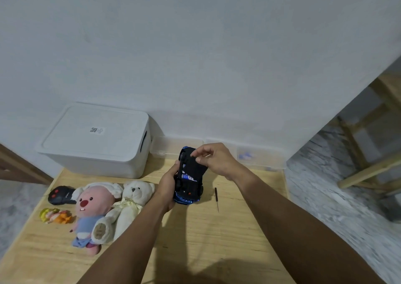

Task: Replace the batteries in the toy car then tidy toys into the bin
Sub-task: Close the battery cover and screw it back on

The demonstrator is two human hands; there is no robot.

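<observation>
Two hands meet at frame centre: left hand (167, 186) grips the upturned toy car (189, 176), right hand (213, 159) pinches its black battery cover (193, 156).

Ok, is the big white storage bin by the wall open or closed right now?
Closed. The lid sits flat on the white bin, with its label sticker facing up, and no toys are inside yet as far as shows.

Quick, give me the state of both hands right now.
Left hand: closed, gripping the upturned toy car by its side.
Right hand: fingertips pinching at the car's dark underside; what exactly they pinch cannot be told.
</observation>
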